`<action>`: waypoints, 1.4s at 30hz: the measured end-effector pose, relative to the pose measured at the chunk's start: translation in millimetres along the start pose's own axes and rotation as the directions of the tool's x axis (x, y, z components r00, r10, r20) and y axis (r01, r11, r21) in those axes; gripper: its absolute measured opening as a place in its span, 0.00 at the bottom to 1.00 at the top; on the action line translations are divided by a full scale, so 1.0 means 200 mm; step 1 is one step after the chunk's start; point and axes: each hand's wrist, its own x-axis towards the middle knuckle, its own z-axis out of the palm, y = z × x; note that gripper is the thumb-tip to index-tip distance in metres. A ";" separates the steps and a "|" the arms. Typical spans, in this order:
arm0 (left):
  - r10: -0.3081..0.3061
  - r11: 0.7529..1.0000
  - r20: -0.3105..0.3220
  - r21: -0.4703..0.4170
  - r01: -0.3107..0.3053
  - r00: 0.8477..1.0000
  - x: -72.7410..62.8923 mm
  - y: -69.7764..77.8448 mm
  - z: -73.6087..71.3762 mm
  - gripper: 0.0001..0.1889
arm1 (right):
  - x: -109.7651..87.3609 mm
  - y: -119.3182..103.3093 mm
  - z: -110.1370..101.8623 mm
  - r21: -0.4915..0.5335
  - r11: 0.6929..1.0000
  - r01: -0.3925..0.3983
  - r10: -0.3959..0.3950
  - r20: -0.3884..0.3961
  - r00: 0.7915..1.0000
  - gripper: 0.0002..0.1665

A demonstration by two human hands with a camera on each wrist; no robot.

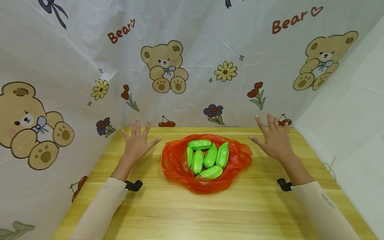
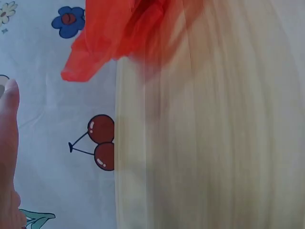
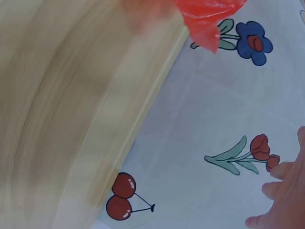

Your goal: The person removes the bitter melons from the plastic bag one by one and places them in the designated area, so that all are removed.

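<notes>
A red plastic bag (image 1: pixel 207 186) lies in the middle of the wooden table with its mouth spread wide. Inside it are several bright green, ridged vegetables (image 1: pixel 222 155) that look like small bitter gourds or cucumbers. To the left of the bag, apart from it, my left hand (image 1: pixel 137 143) is held with fingers straight and spread. My right hand (image 1: pixel 275 141) is on the bag's other side, fingers likewise spread, touching nothing. Both wrist views catch only a part of the red bag, and the vegetables are out of sight there.
The wooden table (image 1: pixel 180 220) meets a white cloth backdrop (image 1: pixel 198 96) printed with bears, flowers and cherries at its back edge. A thin pale cord (image 1: pixel 331 168) lies by the right edge. A black wrist mount (image 1: pixel 134 185) sits on the left wrist, another (image 1: pixel 284 184) on the right.
</notes>
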 end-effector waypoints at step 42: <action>0.047 0.626 0.273 -0.757 0.184 0.961 -0.23 0.44 0.27 0.47 | -0.13 -0.48 0.16 0.600 0.799 -0.043 -0.001 0.073 0.997 0.32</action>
